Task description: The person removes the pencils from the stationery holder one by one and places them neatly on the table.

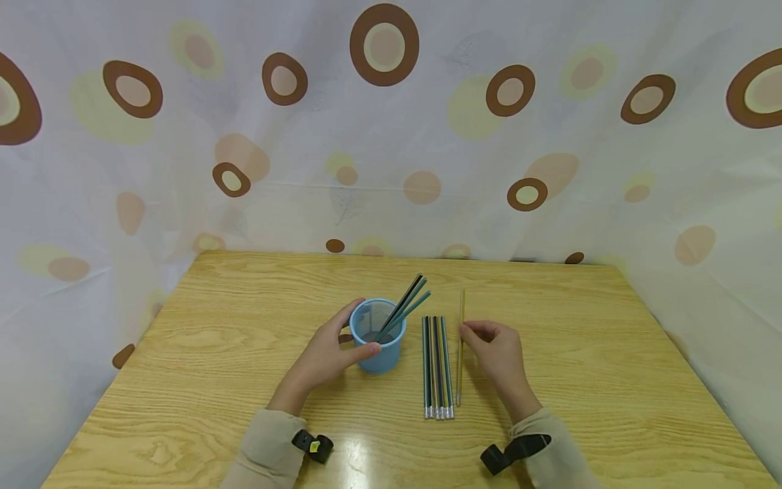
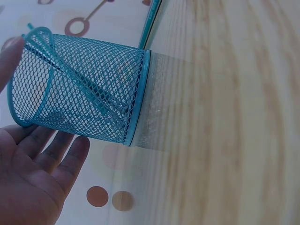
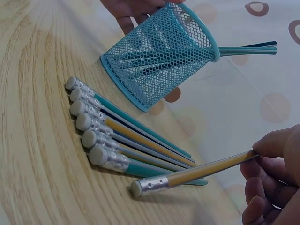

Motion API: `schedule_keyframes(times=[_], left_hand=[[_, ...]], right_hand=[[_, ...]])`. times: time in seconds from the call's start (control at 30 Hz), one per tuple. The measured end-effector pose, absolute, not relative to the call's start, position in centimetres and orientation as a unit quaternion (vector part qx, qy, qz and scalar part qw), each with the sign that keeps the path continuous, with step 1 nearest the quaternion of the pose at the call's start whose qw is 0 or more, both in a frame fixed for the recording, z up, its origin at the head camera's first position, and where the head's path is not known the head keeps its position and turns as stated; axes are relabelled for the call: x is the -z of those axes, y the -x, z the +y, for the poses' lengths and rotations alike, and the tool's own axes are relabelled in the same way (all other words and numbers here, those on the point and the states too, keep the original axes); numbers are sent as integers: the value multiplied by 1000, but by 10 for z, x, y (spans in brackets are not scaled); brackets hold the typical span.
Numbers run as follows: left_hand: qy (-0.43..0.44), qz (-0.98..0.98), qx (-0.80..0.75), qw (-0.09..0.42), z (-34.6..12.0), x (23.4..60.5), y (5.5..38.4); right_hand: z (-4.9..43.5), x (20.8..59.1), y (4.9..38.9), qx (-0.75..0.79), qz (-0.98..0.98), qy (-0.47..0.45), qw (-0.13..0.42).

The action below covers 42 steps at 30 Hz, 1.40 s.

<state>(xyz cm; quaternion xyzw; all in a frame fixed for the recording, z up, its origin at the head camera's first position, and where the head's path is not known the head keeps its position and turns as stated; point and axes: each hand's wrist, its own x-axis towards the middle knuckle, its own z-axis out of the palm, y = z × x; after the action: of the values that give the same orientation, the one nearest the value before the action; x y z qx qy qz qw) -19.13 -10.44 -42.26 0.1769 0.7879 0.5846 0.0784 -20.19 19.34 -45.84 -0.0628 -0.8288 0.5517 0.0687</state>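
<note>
Left hand [image 1: 326,353]: curls around the blue mesh cup [image 1: 379,360], with the thumb over the near edge and fingertips at the far side.
Right hand [image 1: 497,348]: pinches the yellow pencil [image 1: 459,380] between thumb and fingertips, toward the far end.
Yellow pencil: just right of the row of pencils [image 1: 436,367], with the eraser [image 3: 136,188] pointing toward the person; too close to the wooden table [image 1: 244,326] to tell whether touching.
Pinch: best firm but light; so far from the eraser, likely to let that end dip or swing.
Clearance: raise the low end before any sideways move, to avoid brushing the row alongside.
Cup support: steady gently, just enough against tipping; spare the mesh a hard squeeze.
Blue mesh cup: upright on the table, left of the row; round, slightly flared, with a smooth rim [image 3: 217,52] and fine diamond-like holes.
Pencils in the cup [image 3: 253,50]: three visible, slim and straight, green and dark, leaning right past the rim.
Row of pencils: six side by side, striped green, dark and yellow, with pale, blunt erasers and shiny, crimped metal bands.
Table: wavy-grained and pale, with a slight sheen.
</note>
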Motion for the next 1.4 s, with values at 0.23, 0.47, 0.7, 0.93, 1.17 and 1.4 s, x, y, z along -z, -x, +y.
schedule_keyframes(times=[0.23,0.47,0.7,0.93,1.17,1.4], left_hand=[[-175,790,-582,80,-105,423,191],[-174,791,-582,80,-105,422,191],[-178,788,-584,80,-106,423,191],[-179,788,-584,80,-105,422,191],[-176,789,-583,80,-105,421,191],[-171,789,-584,84,-105,421,191]], right_hand=[[192,463,203,-536,-840,63,58],[189,468,204,-522,-849,68,57],[188,471,205,-514,-853,73,49],[188,473,205,-507,-858,69,41],[187,474,204,-491,-868,68,35],[188,478,206,-465,-882,71,32]])
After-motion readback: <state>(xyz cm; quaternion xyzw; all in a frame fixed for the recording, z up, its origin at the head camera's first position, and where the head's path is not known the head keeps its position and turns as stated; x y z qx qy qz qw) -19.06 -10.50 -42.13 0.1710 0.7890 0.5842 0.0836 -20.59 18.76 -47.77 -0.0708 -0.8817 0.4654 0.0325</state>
